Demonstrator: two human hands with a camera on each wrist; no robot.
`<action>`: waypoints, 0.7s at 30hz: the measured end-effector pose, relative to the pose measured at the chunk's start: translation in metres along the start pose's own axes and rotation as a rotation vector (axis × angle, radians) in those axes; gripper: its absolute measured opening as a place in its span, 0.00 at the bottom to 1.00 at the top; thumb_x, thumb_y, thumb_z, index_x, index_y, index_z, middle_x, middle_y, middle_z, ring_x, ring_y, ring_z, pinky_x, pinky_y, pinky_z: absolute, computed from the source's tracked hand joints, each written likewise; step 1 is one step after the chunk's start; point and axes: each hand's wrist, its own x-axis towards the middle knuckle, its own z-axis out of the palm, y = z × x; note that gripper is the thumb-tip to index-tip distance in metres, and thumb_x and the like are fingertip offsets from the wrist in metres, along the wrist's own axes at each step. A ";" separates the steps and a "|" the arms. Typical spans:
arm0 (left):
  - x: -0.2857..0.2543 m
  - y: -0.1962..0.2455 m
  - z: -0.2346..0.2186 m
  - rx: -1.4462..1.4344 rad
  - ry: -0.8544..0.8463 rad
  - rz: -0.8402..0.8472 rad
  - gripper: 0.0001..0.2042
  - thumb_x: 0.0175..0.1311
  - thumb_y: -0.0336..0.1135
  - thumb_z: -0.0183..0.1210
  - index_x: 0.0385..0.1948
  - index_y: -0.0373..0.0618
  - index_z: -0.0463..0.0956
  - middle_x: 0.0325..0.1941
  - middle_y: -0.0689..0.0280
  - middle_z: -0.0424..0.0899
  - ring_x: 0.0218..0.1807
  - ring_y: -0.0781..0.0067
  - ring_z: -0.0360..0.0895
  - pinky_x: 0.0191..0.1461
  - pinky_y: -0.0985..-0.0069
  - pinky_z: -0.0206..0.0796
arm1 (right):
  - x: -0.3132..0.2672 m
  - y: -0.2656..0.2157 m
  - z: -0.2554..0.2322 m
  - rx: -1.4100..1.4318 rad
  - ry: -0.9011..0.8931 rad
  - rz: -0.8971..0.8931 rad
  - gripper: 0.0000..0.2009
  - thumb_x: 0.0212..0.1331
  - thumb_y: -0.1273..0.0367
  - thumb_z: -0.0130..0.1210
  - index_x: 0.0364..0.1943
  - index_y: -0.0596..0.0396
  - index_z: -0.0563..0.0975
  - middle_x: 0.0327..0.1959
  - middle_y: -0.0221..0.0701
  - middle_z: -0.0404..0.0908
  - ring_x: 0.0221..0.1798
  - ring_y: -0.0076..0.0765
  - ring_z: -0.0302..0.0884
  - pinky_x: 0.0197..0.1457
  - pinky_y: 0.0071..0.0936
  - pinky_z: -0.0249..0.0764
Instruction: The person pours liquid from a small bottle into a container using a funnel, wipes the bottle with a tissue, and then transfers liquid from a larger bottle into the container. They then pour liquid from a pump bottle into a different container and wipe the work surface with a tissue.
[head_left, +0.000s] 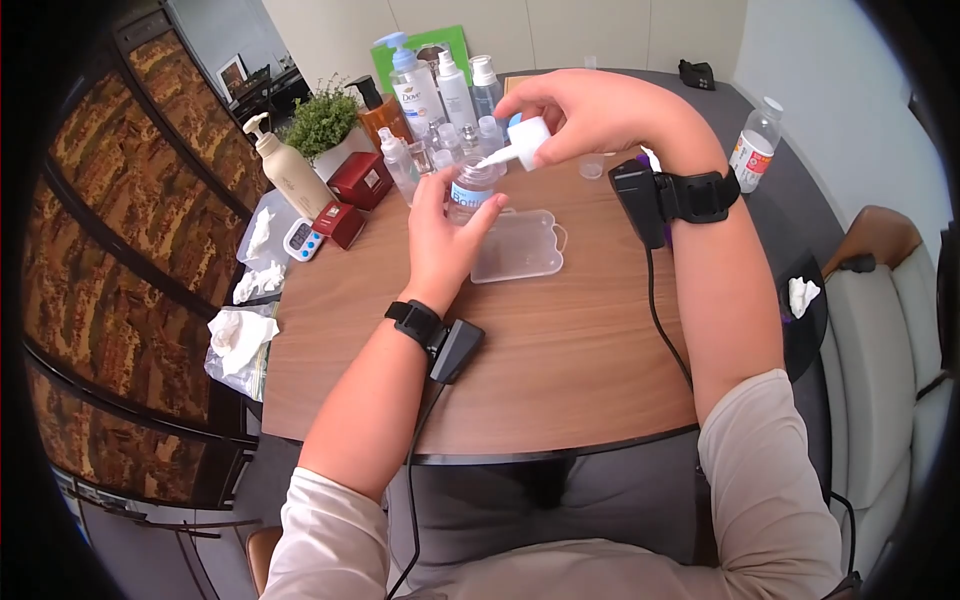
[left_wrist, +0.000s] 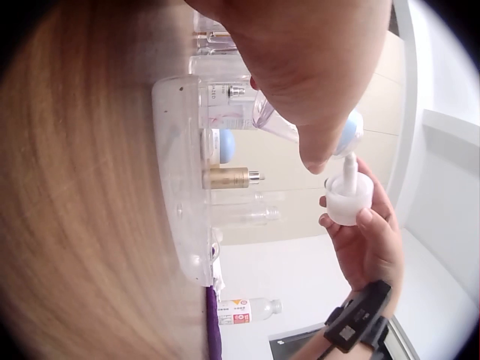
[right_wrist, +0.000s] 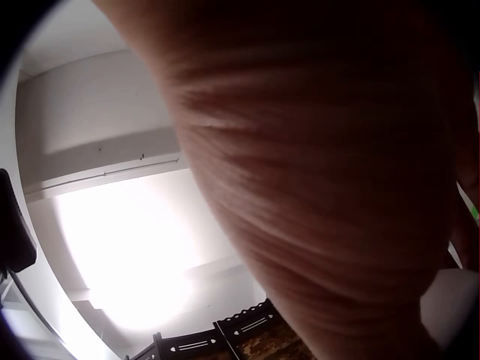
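Note:
My left hand (head_left: 443, 240) grips a clear jar-like bottle (head_left: 470, 192) with a light blue label, its mouth uncovered. Above and to the right of that mouth, my right hand (head_left: 610, 112) pinches a white cap (head_left: 533, 143) between thumb and fingers. The cap lies tilted, its narrow white stem pointing at the bottle's opening. In the left wrist view the cap (left_wrist: 349, 204) shows its round open rim with the stem in the centre. My palm and wrist fill most of the right wrist view.
A translucent plastic tray (head_left: 517, 250) lies just below the bottle. Behind stand several pump and spray bottles (head_left: 415, 90), a potted plant (head_left: 320, 125) and dark red boxes (head_left: 360, 180). A timer (head_left: 302, 240) sits left; a labelled drink bottle (head_left: 755, 150) stands far right.

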 end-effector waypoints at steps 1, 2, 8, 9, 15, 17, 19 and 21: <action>-0.001 0.000 0.000 -0.002 0.001 -0.005 0.28 0.58 0.39 0.78 0.57 0.35 0.78 0.50 0.58 0.81 0.51 0.61 0.79 0.56 0.65 0.72 | -0.001 -0.001 0.001 0.112 -0.025 -0.041 0.30 0.53 0.63 0.70 0.63 0.57 0.80 0.43 0.34 0.85 0.46 0.34 0.83 0.52 0.32 0.79; -0.001 0.001 -0.001 0.011 -0.009 0.003 0.28 0.58 0.39 0.78 0.57 0.36 0.78 0.50 0.58 0.81 0.51 0.61 0.79 0.56 0.65 0.72 | 0.001 -0.001 0.002 0.110 -0.030 -0.041 0.30 0.53 0.63 0.70 0.63 0.57 0.80 0.43 0.34 0.85 0.46 0.34 0.83 0.52 0.32 0.79; 0.000 0.000 -0.004 0.014 0.027 0.032 0.28 0.59 0.40 0.78 0.58 0.37 0.78 0.49 0.60 0.81 0.50 0.63 0.78 0.54 0.68 0.71 | 0.006 0.006 0.002 -0.046 0.000 -0.002 0.32 0.52 0.66 0.71 0.65 0.56 0.79 0.44 0.33 0.85 0.45 0.33 0.82 0.51 0.31 0.79; 0.000 0.000 -0.005 0.023 0.030 0.053 0.29 0.59 0.41 0.78 0.58 0.37 0.78 0.49 0.59 0.81 0.49 0.64 0.78 0.54 0.68 0.70 | 0.004 0.005 0.001 -0.023 -0.025 0.028 0.32 0.52 0.66 0.71 0.66 0.55 0.78 0.44 0.33 0.85 0.45 0.33 0.82 0.51 0.31 0.79; -0.002 -0.007 0.001 -0.143 0.086 -0.010 0.27 0.60 0.41 0.77 0.56 0.37 0.78 0.50 0.59 0.81 0.48 0.66 0.77 0.54 0.70 0.70 | 0.011 0.018 0.017 -0.110 -0.080 0.166 0.37 0.49 0.67 0.68 0.70 0.53 0.74 0.50 0.38 0.87 0.47 0.40 0.84 0.51 0.33 0.80; -0.001 -0.007 0.002 -0.147 0.093 -0.008 0.27 0.60 0.41 0.77 0.56 0.38 0.78 0.50 0.58 0.82 0.49 0.66 0.78 0.55 0.70 0.71 | 0.020 0.030 0.025 -0.170 -0.134 0.253 0.40 0.46 0.68 0.66 0.72 0.52 0.72 0.57 0.41 0.86 0.50 0.47 0.85 0.51 0.36 0.80; -0.003 -0.006 0.000 -0.119 -0.007 -0.029 0.26 0.64 0.38 0.75 0.59 0.38 0.76 0.53 0.61 0.84 0.53 0.73 0.81 0.59 0.73 0.73 | 0.021 0.031 0.035 -0.178 -0.150 0.280 0.41 0.45 0.68 0.66 0.72 0.52 0.72 0.57 0.41 0.86 0.50 0.47 0.85 0.51 0.36 0.80; -0.005 -0.004 -0.003 -0.097 -0.072 0.027 0.26 0.63 0.39 0.76 0.58 0.38 0.77 0.53 0.61 0.84 0.55 0.72 0.81 0.60 0.72 0.72 | 0.026 0.039 0.048 -0.199 -0.176 0.294 0.43 0.44 0.69 0.69 0.74 0.50 0.71 0.57 0.38 0.85 0.54 0.46 0.85 0.55 0.37 0.80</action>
